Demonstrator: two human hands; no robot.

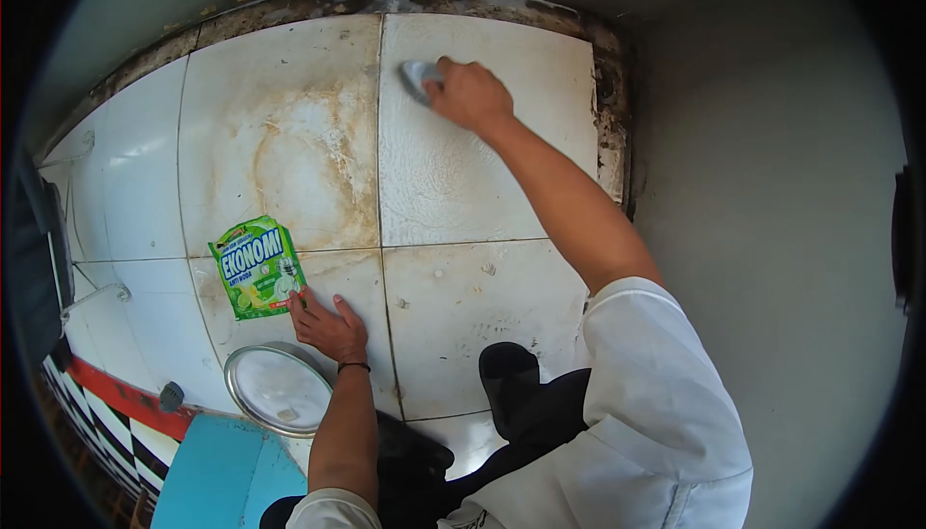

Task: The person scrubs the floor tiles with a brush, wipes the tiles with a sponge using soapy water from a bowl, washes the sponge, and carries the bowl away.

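Observation:
My right hand point(471, 95) is closed on a grey scrub brush point(421, 80), slightly blurred, and holds it against a wet white tile point(482, 177) near the far wall. My left hand point(331, 326) rests on the floor with its fingers apart. Its fingertips touch the lower right corner of a green packet point(255, 271) marked EKONOMI, which lies flat on the tiles. Just below that hand stands a round metal-rimmed basin point(280, 389) with whitish contents, partly behind my left forearm.
Brown stains mark the neighbouring tile point(280, 143). Grey walls point(772, 240) close in the back and right, with a dirty crumbling edge point(610, 124) along them. A black shoe point(508, 375) is near the front. At the left are thin metal legs point(96, 290) and a blue surface point(217, 471).

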